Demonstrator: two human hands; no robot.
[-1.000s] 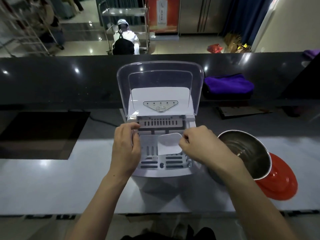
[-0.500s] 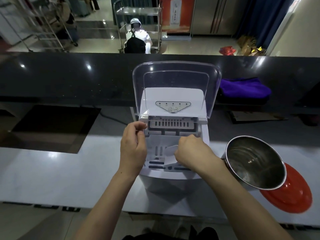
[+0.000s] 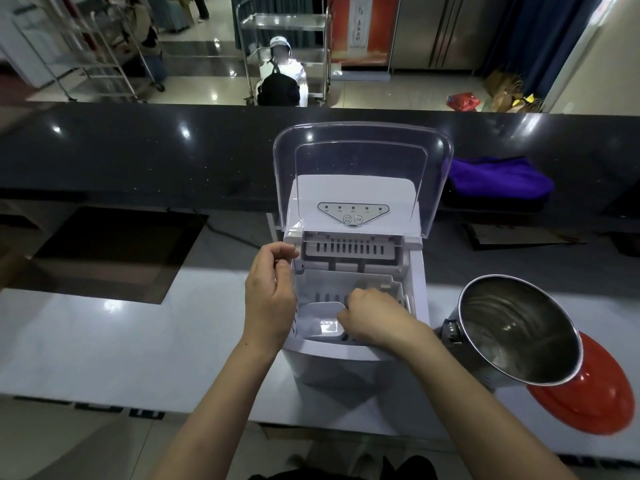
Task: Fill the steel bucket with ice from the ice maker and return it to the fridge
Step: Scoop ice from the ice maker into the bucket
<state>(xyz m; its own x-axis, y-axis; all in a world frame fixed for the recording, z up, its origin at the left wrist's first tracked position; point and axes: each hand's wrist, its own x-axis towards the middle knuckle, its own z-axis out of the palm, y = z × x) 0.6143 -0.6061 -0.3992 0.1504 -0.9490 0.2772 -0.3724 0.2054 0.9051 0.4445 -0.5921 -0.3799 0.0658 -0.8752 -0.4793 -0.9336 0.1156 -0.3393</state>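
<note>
Starting at the far left, we see a dark rectangular panel (image 3: 107, 254) set into the pale counter (image 3: 86, 341), and behind it a raised black ledge (image 3: 138, 150) running the full width.

Our left forearm comes up from the bottom edge at a slant toward the ice maker (image 3: 349, 292), which sits mid-counter with its clear lid (image 3: 360, 168) tipped upright at the back. The left hand (image 3: 272, 294) is at the machine's left rim, wrist bent slightly inward, fingers curled with thumb and forefinger tips drawn together near the top-left corner of the opening — whether they actually pinch the rim or just rest against it we cannot tell.

Inside the open bin lies a white scoop (image 3: 320, 320), its bowl facing up toward us. Our right hand (image 3: 375, 315) reaches in from the right, knuckles up, fingers folded down around the scoop's handle end, gripping it; the handle itself is hidden under the hand. The right forearm runs diagonally down to the lower right corner, crossing the front edge of the machine.

Just right of the ice maker stands the steel bucket (image 3: 516, 327), close beside the machine — its mouth tilts toward us in this wide view, and no ice shows in the part of the interior we can see. It overlaps a red lid (image 3: 588, 396) lying on the counter behind and below it. Further back on the ledge sits a folded purple cloth (image 3: 498, 180)
</note>
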